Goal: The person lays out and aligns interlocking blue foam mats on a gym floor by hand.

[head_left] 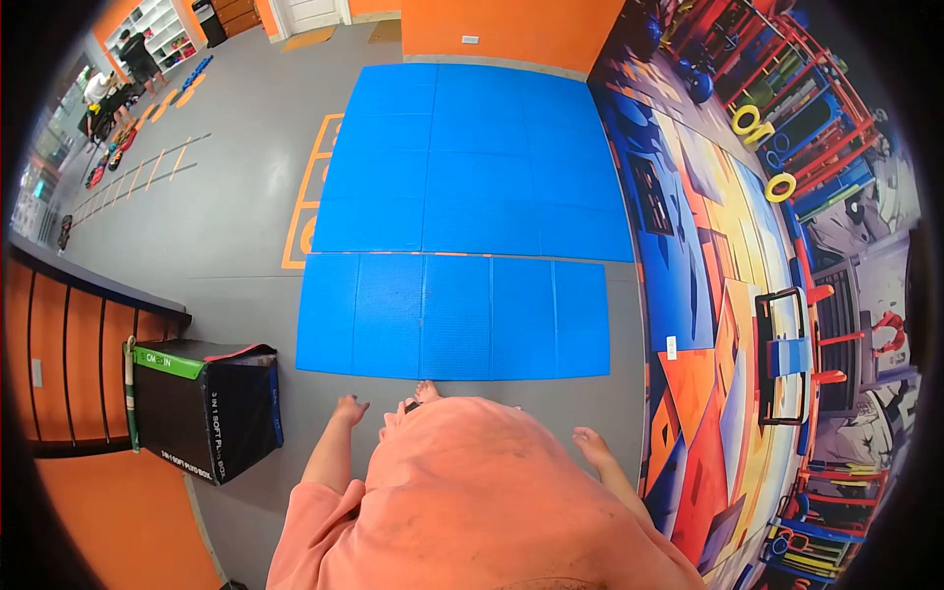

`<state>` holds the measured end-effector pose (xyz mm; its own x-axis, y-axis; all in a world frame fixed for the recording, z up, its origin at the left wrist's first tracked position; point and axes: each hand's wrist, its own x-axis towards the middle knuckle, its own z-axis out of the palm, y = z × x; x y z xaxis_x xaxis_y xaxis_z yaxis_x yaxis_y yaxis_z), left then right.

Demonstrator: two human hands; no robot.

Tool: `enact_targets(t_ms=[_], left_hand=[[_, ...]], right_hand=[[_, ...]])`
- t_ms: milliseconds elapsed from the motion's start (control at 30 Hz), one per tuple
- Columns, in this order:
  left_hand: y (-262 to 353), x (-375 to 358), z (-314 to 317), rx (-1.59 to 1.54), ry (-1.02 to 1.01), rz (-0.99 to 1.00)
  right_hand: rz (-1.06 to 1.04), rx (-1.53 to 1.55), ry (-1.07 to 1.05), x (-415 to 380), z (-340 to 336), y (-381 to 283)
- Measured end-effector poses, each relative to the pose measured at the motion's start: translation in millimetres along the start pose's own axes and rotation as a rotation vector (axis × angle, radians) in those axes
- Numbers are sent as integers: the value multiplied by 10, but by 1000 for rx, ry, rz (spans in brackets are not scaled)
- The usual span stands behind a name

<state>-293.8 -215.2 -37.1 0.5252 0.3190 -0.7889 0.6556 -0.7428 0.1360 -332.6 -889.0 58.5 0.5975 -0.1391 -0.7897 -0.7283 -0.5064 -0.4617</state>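
My left hand (351, 408) hangs beside the orange shirt (472, 482), low over the grey floor and near the front edge of the blue mats (462, 315). Its fingers look loose and apart, with nothing in them. On the other side of the body, my right hand (592, 444) hangs down too, fingers loosely apart and holding nothing. Neither hand touches the mats. A bare foot (426, 391) shows just short of the mat edge; the rest of the legs is hidden under the shirt.
A black soft plyo box (221, 413) stands at the left by a railing (84, 344). A painted mural wall (688, 295) runs along the right. An agility ladder (143, 175) lies on the far-left floor, near two people (140, 59). An orange wall (501, 34) closes the far end.
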Motion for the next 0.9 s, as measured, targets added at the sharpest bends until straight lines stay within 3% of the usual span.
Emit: enact_targets(t_ms=[367,567,733,900], left_hand=[[936,-937,815,-94,18,191],[941,-1354,1066,-33,68,172],[840,-1614,1123,-35,62,152],[900,-1677,1080,-18,61,154]], right_hand=[[-58,49,2,313,-703,1159],[11,51,-97,520,-808,1646],[-41,41,-55,836,-717,2142],[3,-6,-38,920,-679,2102]])
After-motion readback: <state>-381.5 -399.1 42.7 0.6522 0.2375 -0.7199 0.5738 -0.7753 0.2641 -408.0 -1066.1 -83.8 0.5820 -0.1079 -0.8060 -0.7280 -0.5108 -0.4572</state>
